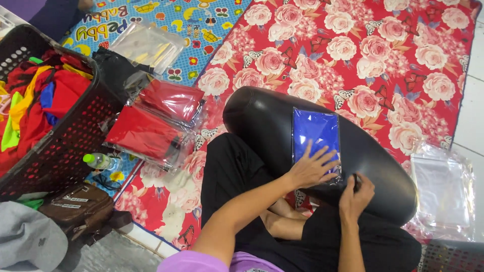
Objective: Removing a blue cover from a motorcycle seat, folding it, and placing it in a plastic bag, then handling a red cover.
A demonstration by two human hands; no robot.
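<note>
Two hands on one blue garment packet (316,136), which lies flat on a black cushion (383,161) across the person's lap. Left hand (310,168) has fingers spread, palm pressing the packet's lower end, gripping nothing. Right hand (355,194) is curled at the packet's lower corner; can't tell what it pinches. Red packets (151,126) stacked beside a black laundry basket (75,136), well apart.

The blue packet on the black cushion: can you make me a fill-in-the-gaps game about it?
1. The left hand lies flat on the ____ packet.
2. The packet rests on a ____ cushion.
3. The right hand touches the packet's bottom ____ corner.
4. The dark basket holds colourful ____.

Missing words: blue; black; right; clothes
</note>
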